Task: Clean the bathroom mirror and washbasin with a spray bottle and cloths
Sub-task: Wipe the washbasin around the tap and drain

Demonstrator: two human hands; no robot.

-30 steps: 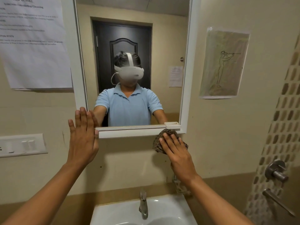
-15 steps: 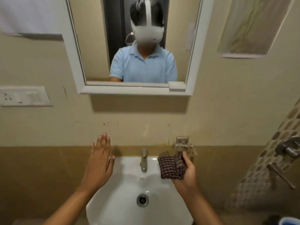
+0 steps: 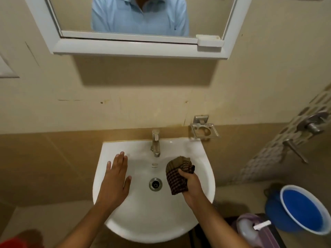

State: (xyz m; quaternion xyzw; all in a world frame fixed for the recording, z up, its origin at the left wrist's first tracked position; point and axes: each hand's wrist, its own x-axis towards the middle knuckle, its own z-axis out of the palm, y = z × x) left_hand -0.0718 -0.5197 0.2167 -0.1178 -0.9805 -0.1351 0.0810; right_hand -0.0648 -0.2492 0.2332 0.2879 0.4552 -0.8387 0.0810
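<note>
Head view: washbasin (image 3: 206,169) bare but for drain; right hand (image 3: 191,183) clenched round checked cloth (image 3: 177,178) near right rim, left hand (image 3: 114,183) flat, released, over left rim. Blue bucket (image 3: 302,212) contents indistinct; mirror (image 3: 75,13) cut off above.

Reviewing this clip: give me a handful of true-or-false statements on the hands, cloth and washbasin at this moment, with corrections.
1. The right hand grips the checked cloth over the washbasin. True.
2. The left hand holds a spray bottle. False: it is flat, fingers straight, holding nothing.
3. Water runs from the tap. False: no stream shows.
4. The soap holder on the wall looks empty. True.
5. The blue bucket sits in the washbasin. False: it stands on the floor to the right.
</note>
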